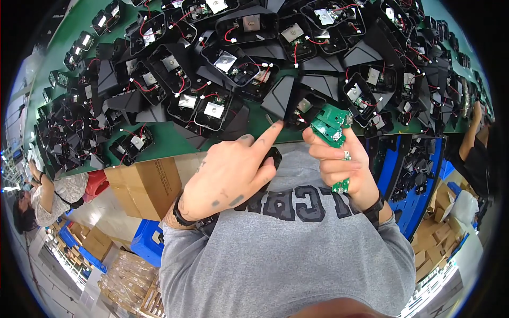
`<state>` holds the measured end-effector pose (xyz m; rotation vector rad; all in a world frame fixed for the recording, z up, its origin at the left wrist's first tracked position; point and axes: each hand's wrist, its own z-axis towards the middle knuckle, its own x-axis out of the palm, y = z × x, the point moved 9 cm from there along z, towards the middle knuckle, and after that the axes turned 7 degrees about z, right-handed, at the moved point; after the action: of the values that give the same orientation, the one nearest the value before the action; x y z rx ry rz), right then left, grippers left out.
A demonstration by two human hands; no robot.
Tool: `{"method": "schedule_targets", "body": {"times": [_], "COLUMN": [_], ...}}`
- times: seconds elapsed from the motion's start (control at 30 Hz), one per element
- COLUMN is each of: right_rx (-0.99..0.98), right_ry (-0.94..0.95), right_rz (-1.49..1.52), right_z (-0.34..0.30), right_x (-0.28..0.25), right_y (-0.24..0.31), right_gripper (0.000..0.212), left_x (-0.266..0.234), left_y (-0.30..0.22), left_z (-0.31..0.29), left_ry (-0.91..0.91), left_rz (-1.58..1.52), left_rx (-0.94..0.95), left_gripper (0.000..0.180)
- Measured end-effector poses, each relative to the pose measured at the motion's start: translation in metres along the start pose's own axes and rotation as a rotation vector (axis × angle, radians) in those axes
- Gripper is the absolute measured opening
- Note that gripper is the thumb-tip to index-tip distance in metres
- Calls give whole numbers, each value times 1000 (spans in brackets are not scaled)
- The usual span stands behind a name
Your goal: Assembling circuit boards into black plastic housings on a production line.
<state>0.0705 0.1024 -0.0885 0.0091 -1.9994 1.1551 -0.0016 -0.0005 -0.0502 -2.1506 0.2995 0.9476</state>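
- While the right hand (358, 170) closes around the green circuit boards (328, 122), I locate these boards in front of the chest, at the near edge of the green bench (164, 145).
- Right hand, state: fingers curled into a grip, thumb along the left side of the boards. An upper group fans out above the fist; a lower green board (340, 186) protrudes beneath the fingers (the count is hidden from me by the overlap).
- Left hand (229, 170), state: back uppermost, index finger extended toward the bench, thumb apart from it, other fingers folded. I cannot tell whether it grips the small black part (273, 155) that shows beyond the thumb.
- Nearest parts: a grey angled panel (278, 98) sits just beyond the left index fingertip; a black housing (304, 105) lies behind the upper boards.
- Bench contents: I register many open black shells (213, 109) with silver plates, red wires and white connectors, heaped and partly overlapping.
- Wearer: grey sweatshirt (291, 254) with dark lettering, a dark band at each wrist.
- Surroundings: a cardboard box (143, 185) and a blue bin (148, 242) stand to the left below the bench; blue racking (393, 175) stands to the right. One co-worker (61, 192) appears at far left, another (473, 159) at far right.
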Motion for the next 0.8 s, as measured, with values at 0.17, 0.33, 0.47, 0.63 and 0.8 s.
{"method": "schedule_targets", "body": {"times": [0.17,0.33,0.47,0.63,0.8], "right_rx": [10,44,8,-49,-266], "right_ry": [69,57,43,132,16], "right_rz": [-11,-11,-70,-180,-338], "right_z": [3,6,-14,-17,-13], "right_x": [1,11,-9,-15,-24], "right_y": [8,1,0,9,32], "right_gripper": [56,55,75,70,61], "left_x": [-14,-16,-17,-14,-13], "left_y": [3,2,3,-1,-6], "left_z": [-8,-8,-15,-10,-6], "left_ry": [-91,-33,-43,-26,-16], "left_rz": [-96,-149,-288,-360,-378], "left_rx": [-11,2,42,107,152], "left_gripper": [44,36,32,31,30]}}
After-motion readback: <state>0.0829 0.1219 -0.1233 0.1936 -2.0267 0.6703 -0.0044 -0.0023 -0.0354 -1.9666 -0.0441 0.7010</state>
